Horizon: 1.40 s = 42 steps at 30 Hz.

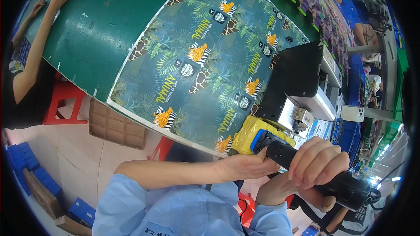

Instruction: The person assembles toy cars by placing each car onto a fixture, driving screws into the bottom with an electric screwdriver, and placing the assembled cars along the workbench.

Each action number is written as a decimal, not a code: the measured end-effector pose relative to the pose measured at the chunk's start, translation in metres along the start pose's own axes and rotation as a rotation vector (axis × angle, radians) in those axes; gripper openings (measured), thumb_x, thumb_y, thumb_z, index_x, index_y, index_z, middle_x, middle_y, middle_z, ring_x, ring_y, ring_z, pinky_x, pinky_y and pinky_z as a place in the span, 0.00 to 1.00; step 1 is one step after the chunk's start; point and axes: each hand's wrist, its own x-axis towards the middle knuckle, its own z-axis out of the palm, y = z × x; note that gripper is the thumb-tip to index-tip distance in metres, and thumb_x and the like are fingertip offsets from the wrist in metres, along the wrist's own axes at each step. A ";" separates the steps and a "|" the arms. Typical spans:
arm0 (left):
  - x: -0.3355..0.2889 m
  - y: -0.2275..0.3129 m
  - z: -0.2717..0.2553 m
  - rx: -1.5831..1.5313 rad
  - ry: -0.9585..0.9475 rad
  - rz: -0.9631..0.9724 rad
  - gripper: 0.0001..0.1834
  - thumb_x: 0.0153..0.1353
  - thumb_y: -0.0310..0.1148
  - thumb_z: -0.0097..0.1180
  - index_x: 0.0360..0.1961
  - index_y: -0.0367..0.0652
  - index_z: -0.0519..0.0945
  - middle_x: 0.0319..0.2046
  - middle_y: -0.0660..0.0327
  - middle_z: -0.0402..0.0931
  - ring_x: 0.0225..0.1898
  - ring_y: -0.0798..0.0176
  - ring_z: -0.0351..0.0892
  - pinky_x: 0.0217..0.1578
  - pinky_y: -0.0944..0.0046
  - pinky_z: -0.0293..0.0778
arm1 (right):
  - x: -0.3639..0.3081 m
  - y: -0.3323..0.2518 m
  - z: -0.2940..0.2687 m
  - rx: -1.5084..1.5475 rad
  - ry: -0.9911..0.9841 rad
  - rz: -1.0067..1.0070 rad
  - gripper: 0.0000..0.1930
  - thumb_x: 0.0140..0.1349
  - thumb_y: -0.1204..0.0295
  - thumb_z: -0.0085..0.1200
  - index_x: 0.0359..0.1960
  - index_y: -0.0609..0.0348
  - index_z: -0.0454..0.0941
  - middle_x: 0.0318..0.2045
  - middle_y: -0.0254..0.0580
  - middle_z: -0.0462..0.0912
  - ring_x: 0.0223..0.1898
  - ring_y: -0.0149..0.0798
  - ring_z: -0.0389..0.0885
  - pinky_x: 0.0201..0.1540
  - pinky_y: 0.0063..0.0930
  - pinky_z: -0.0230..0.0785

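My right hand (pixel 321 164) is closed round the thick body of a black electric screwdriver (pixel 282 154), with a cable at its rear end. The front end of the tool points left, at a small black plastic part with a blue rim (pixel 261 139). That part rests against a yellow tape-wrapped block (pixel 243 136) at the table's near edge. My left hand (pixel 248 165) is closed at the near side of the blue-rimmed part, close to the tool's tip. Its fingertips are partly hidden, and so is the contact between tip and part.
A sheet printed with animals and leaves (pixel 183 67) covers much of the green table (pixel 100 26). Right of it stands a machine with a black panel (pixel 291 81), and a phone (pixel 352 113). Another person's arms (pixel 39 39) rest at the far left, above a red stool (pixel 65 105).
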 end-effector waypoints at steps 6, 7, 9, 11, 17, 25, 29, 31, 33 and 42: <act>-0.006 -0.004 -0.006 -0.024 -0.065 0.090 0.17 0.64 0.43 0.46 0.53 0.55 0.75 0.55 0.67 0.72 0.60 0.65 0.67 0.59 0.58 0.64 | 0.003 -0.010 -0.013 0.079 -0.179 0.113 0.23 0.51 0.61 0.74 0.36 0.63 0.72 0.22 0.44 0.80 0.19 0.42 0.81 0.24 0.35 0.78; -0.004 -0.007 -0.009 -0.029 -0.087 0.102 0.17 0.64 0.42 0.47 0.53 0.55 0.75 0.54 0.67 0.73 0.60 0.65 0.68 0.58 0.58 0.65 | 0.003 -0.011 -0.011 0.082 -0.187 0.112 0.24 0.51 0.62 0.74 0.36 0.63 0.72 0.22 0.44 0.80 0.19 0.42 0.80 0.24 0.36 0.77; -0.001 -0.010 -0.014 -0.007 -0.123 0.136 0.17 0.64 0.42 0.48 0.52 0.54 0.76 0.53 0.67 0.73 0.59 0.64 0.69 0.58 0.58 0.65 | -0.004 -0.011 -0.011 0.105 -0.149 0.083 0.24 0.49 0.63 0.74 0.36 0.64 0.72 0.22 0.45 0.80 0.19 0.42 0.80 0.24 0.36 0.77; -0.002 -0.008 -0.014 -0.045 -0.079 0.096 0.14 0.61 0.41 0.49 0.47 0.53 0.76 0.44 0.68 0.71 0.54 0.67 0.70 0.62 0.57 0.63 | -0.010 -0.007 -0.009 0.148 -0.075 0.039 0.22 0.47 0.67 0.72 0.35 0.65 0.72 0.21 0.46 0.79 0.20 0.41 0.79 0.25 0.33 0.76; 0.001 -0.001 -0.019 -0.037 -0.120 0.062 0.17 0.61 0.41 0.50 0.49 0.51 0.76 0.46 0.66 0.72 0.55 0.65 0.70 0.63 0.54 0.62 | -0.015 -0.013 0.022 0.127 0.250 0.068 0.15 0.47 0.74 0.67 0.29 0.65 0.70 0.19 0.42 0.76 0.19 0.35 0.75 0.25 0.28 0.72; 0.012 0.000 -0.035 0.051 -0.274 0.075 0.26 0.63 0.39 0.47 0.61 0.41 0.72 0.55 0.58 0.71 0.63 0.58 0.66 0.66 0.53 0.58 | -0.007 -0.056 0.016 -0.078 0.233 -0.112 0.15 0.62 0.64 0.57 0.36 0.63 0.69 0.21 0.39 0.74 0.19 0.33 0.72 0.22 0.27 0.69; 0.027 -0.002 -0.060 -0.303 -0.346 -0.111 0.39 0.51 0.43 0.66 0.62 0.38 0.69 0.59 0.52 0.70 0.64 0.52 0.65 0.66 0.48 0.56 | -0.034 -0.098 -0.023 0.040 0.288 -0.197 0.13 0.64 0.66 0.55 0.37 0.63 0.70 0.21 0.40 0.72 0.20 0.34 0.72 0.25 0.28 0.71; 0.035 -0.016 -0.069 -0.408 -0.259 -0.224 0.43 0.45 0.43 0.71 0.62 0.40 0.69 0.59 0.52 0.69 0.61 0.49 0.67 0.63 0.47 0.58 | -0.066 -0.099 -0.052 -0.091 0.473 -0.107 0.11 0.66 0.66 0.52 0.37 0.62 0.69 0.20 0.39 0.71 0.19 0.33 0.71 0.24 0.28 0.70; 0.039 -0.040 -0.073 -0.480 -0.189 -0.392 0.46 0.38 0.41 0.77 0.61 0.43 0.71 0.58 0.53 0.70 0.56 0.46 0.70 0.57 0.47 0.63 | -0.091 -0.094 -0.066 -0.108 0.573 -0.083 0.10 0.66 0.67 0.52 0.37 0.61 0.69 0.20 0.39 0.70 0.19 0.33 0.70 0.24 0.28 0.69; 0.047 -0.082 -0.061 -0.624 -0.459 -0.315 0.39 0.42 0.44 0.77 0.55 0.38 0.78 0.47 0.54 0.75 0.50 0.49 0.70 0.54 0.54 0.66 | -0.131 -0.064 -0.082 -0.165 0.837 0.027 0.08 0.64 0.72 0.55 0.35 0.62 0.69 0.19 0.38 0.71 0.19 0.30 0.70 0.26 0.27 0.69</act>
